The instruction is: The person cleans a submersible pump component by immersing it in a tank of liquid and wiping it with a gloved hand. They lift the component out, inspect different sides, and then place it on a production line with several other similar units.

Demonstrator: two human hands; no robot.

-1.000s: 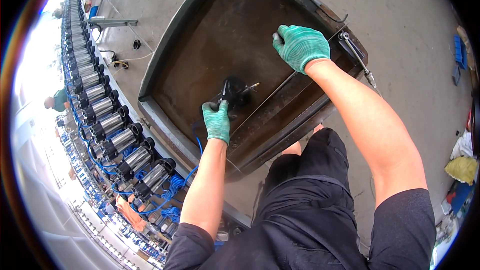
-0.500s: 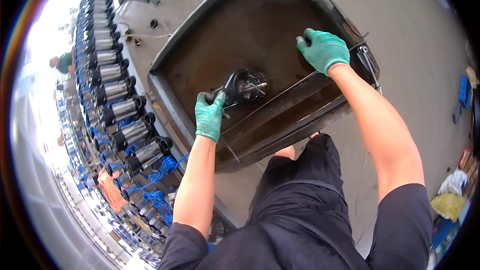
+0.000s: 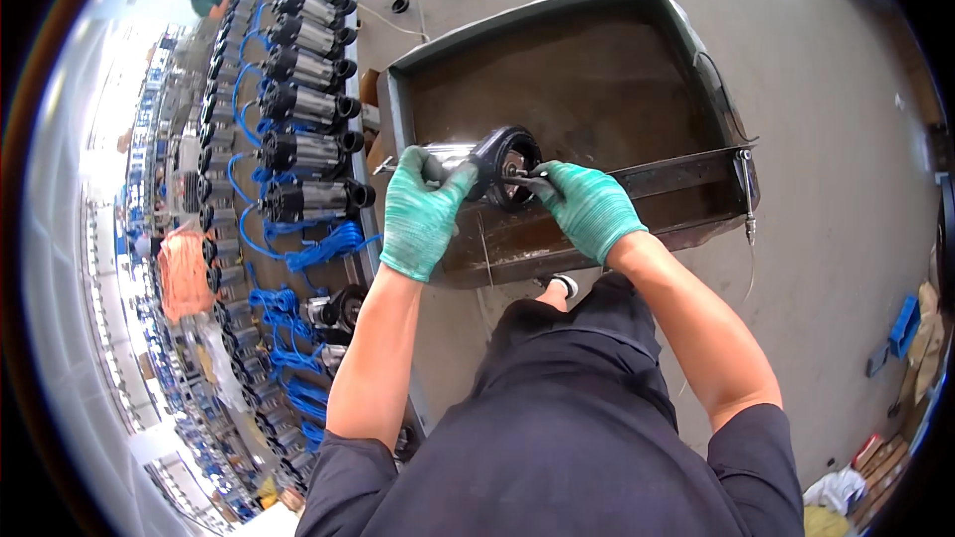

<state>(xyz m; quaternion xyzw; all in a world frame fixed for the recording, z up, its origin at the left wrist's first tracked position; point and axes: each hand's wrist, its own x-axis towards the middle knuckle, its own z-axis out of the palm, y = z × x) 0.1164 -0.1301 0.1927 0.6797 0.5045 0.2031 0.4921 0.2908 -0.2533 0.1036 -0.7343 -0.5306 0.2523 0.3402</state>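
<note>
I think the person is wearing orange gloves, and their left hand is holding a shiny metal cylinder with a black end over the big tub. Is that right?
Not quite: the gloves are green, not orange, as the head view shows. The left hand is indeed holding a shiny metal cylinder with a black end over the big tub.

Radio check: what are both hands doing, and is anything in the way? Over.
Left hand gripping metal cylinder over tank. Right hand at its black end. Dark bar across tank, near right hand.
</note>
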